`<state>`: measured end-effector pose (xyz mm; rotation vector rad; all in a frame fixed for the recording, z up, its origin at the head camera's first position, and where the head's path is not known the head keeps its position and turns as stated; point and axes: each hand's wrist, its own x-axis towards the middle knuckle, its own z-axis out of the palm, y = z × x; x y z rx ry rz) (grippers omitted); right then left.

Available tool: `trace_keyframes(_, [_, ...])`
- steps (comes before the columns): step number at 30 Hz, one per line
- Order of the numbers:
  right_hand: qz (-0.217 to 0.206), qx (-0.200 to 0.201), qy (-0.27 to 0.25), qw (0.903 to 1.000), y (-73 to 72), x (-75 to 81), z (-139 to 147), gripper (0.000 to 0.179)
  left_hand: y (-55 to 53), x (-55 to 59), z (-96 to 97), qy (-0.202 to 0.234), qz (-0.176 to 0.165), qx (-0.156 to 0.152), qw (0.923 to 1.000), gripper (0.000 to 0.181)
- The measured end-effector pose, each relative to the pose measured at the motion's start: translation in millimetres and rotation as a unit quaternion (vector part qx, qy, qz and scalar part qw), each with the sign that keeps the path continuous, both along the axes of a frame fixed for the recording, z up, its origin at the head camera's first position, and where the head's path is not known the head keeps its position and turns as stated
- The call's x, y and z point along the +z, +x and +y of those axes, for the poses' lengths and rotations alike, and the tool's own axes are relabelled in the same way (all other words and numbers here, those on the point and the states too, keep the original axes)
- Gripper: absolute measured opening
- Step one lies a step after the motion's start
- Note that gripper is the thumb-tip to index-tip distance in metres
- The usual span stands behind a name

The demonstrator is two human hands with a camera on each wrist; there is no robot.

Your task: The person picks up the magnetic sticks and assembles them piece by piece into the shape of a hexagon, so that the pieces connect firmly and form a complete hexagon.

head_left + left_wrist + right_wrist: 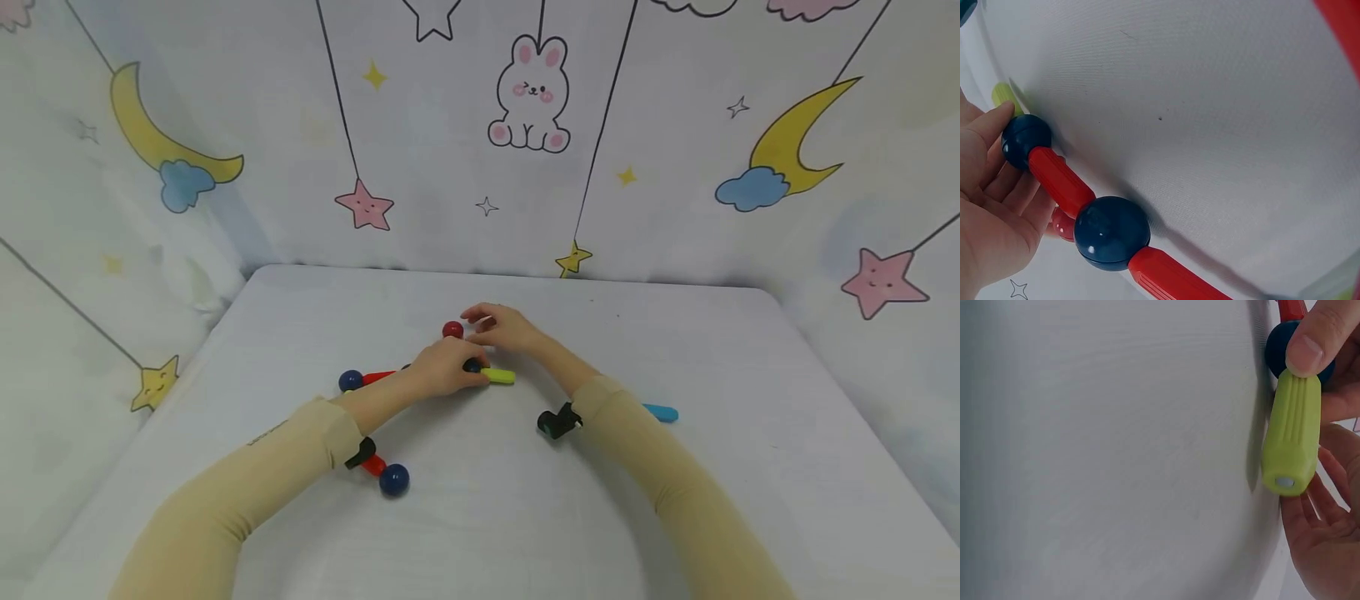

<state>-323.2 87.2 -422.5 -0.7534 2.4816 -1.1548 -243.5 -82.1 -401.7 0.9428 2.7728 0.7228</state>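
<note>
My left hand [447, 367] pinches a dark blue ball [1025, 142] with thumb and fingers. A yellow-green magnetic rod [1291, 434] sticks out from that ball, its free end showing a small silvery disc. On the ball's other side a red rod [1063, 181] runs to a second dark blue ball [1113, 232], followed by another red rod [1175, 275]. My right hand [506, 327] is just beyond the left one, fingers loosely bent and holding nothing, close to a red ball [452, 330]. In the right wrist view it lies beside the yellow-green rod's free end.
Nearer on the white table [480, 533], a dark blue ball [393, 480] joins a red rod [373, 465] beside my left forearm. A light blue rod [662, 412] shows past my right sleeve. Black devices [558, 422] sit at both cuffs. A patterned curtain [450, 125] stands behind the table.
</note>
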Motion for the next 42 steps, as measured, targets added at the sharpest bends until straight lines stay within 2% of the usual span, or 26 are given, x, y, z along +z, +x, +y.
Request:
trace_keyframes(7, [0.044, 0.045, 0.029, 0.9976, -4.3, 2.2, -18, 0.041, 0.3, -1.2, -1.0, 0.006, 0.021, -0.014, 0.9997, 0.019])
trace_keyframes(10, [0.044, 0.035, 0.043, 0.9975, -4.8, 0.5, -20, 0.037, -0.3, -2.6, -1.6, 0.008, 0.029, -0.015, 0.9994, 0.018])
trace_keyframes(14, [0.034, -0.005, 0.065, 0.9973, -1.2, -1.7, -12, 0.036, -0.9, -3.0, -0.7, -0.001, 0.027, -0.012, 0.9996, 0.018])
trace_keyframes(18, [0.006, -0.041, 0.065, 0.9970, 9.4, 1.2, 11, 0.038, -0.5, -1.8, 1.5, -0.012, 0.011, -0.006, 0.9998, 0.021])
trace_keyframes(23, [-0.042, -0.077, 0.054, 0.9947, 29.8, 5.2, 43, 0.041, 0.9, -0.1, 2.1, -0.013, -0.002, 0.002, 0.9999, 0.017])
trace_keyframes(28, [-0.064, -0.097, 0.058, 0.9915, 49.1, 6.7, 67, 0.042, 1.1, -0.2, 1.0, -0.015, -0.005, 0.014, 0.9998, 0.018])
trace_keyframes(35, [-0.083, -0.096, 0.034, 0.9914, 72.8, 10.1, 77, 0.042, 1.8, 1.7, -0.4, -0.013, -0.007, 0.018, 0.9997, 0.020])
trace_keyframes(42, [-0.081, -0.105, 0.014, 0.9910, 80.5, 7.8, 78, 0.041, 1.6, 1.8, 2.2, -0.022, -0.019, 0.023, 0.9993, 0.020])
